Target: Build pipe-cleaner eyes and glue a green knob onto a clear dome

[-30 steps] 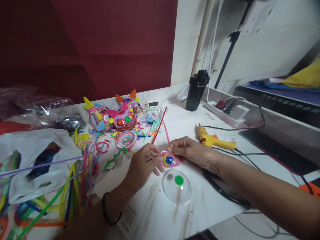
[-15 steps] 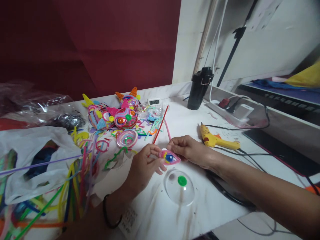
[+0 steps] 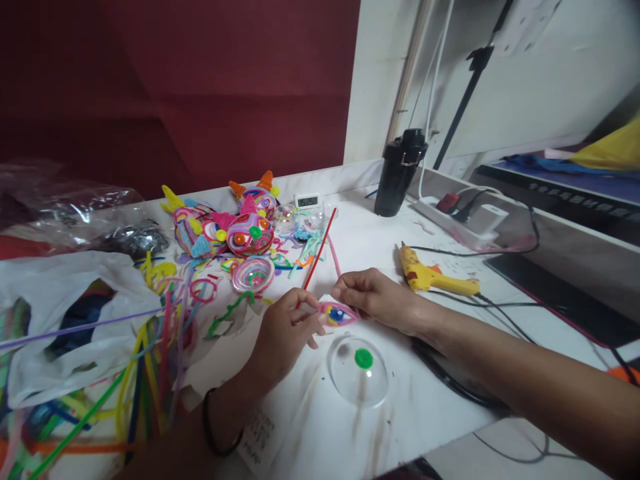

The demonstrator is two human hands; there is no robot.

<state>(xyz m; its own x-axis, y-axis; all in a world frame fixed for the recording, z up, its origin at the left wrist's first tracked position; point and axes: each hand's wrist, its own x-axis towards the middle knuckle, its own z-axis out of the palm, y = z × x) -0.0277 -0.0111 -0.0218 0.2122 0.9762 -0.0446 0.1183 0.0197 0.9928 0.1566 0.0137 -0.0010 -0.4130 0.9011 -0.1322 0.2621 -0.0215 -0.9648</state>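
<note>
Pink eye pc (image 3: pixel 339 315) btwn L hand (image 3: pixel 286 332) & R hand (image 3: pixel 374 297) fingertips.

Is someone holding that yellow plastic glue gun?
No, the glue gun lies on the white table, apart from the left hand and right hand.

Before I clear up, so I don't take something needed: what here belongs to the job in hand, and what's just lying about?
Likely the job's:
- eye-shaped piece, between left hand and right hand
- clear dome with green disc
- yellow glue gun
- pipe cleaners

Probably just lying about:
- black bottle
- small digital display
- flat black slab
</note>
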